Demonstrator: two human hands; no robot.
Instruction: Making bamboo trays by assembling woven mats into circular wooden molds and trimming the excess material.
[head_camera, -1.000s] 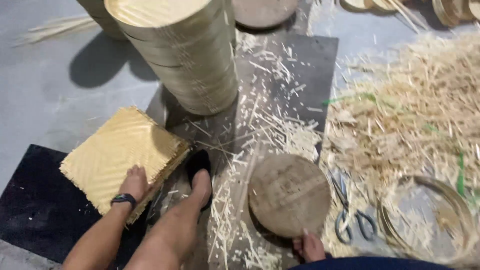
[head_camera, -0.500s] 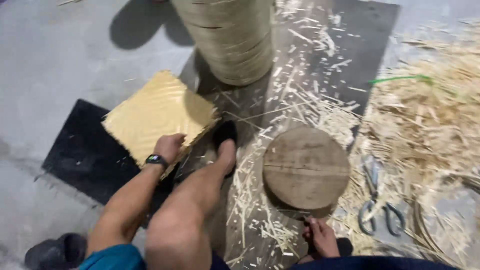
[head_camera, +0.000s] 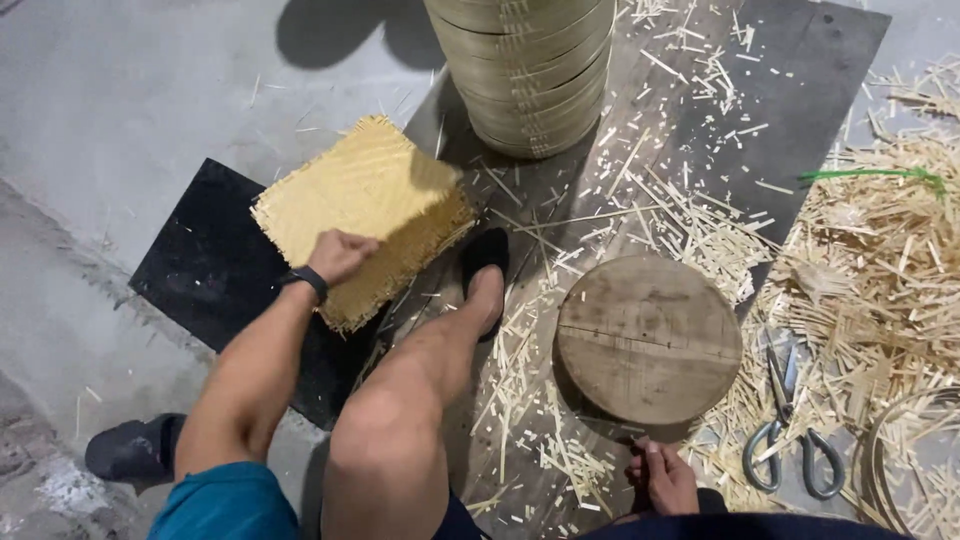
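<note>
Now the left hand (head_camera: 342, 255) is closed into a loose fist on the near edge of the square stack of pale yellow woven bamboo mats (head_camera: 365, 215); a second ago the same hand lay at the stack's lower corner with the mats further left in view, and since then the hand has shifted up onto the weave, which suggests the person is settling a grip on the stack or on its top sheet; whether the fingers pinch one mat or several cannot be told. The stack sits half on a black rubber sheet (head_camera: 205, 270) and half on the dark wooden board (head_camera: 800, 70) beside it, just left of the person's bare foot (head_camera: 487, 295). The right hand (head_camera: 665, 478) is curled shut low in the frame, touching the near rim of a round grey wooden block (head_camera: 648, 335); what it holds, if anything, is hidden. A black wristband (head_camera: 305, 283) circles the left wrist. Further out, a tall column of stacked round bamboo hoops (head_camera: 525, 70) stands just behind the mats; a pair of metal scissors (head_camera: 790, 435) lies right of the block among heaped pale bamboo splints (head_camera: 880, 270); loose splinters litter the board between foot and block; a dark sandal (head_camera: 130, 450) rests at lower left; a green strip (head_camera: 870, 175) lies on the heap.
</note>
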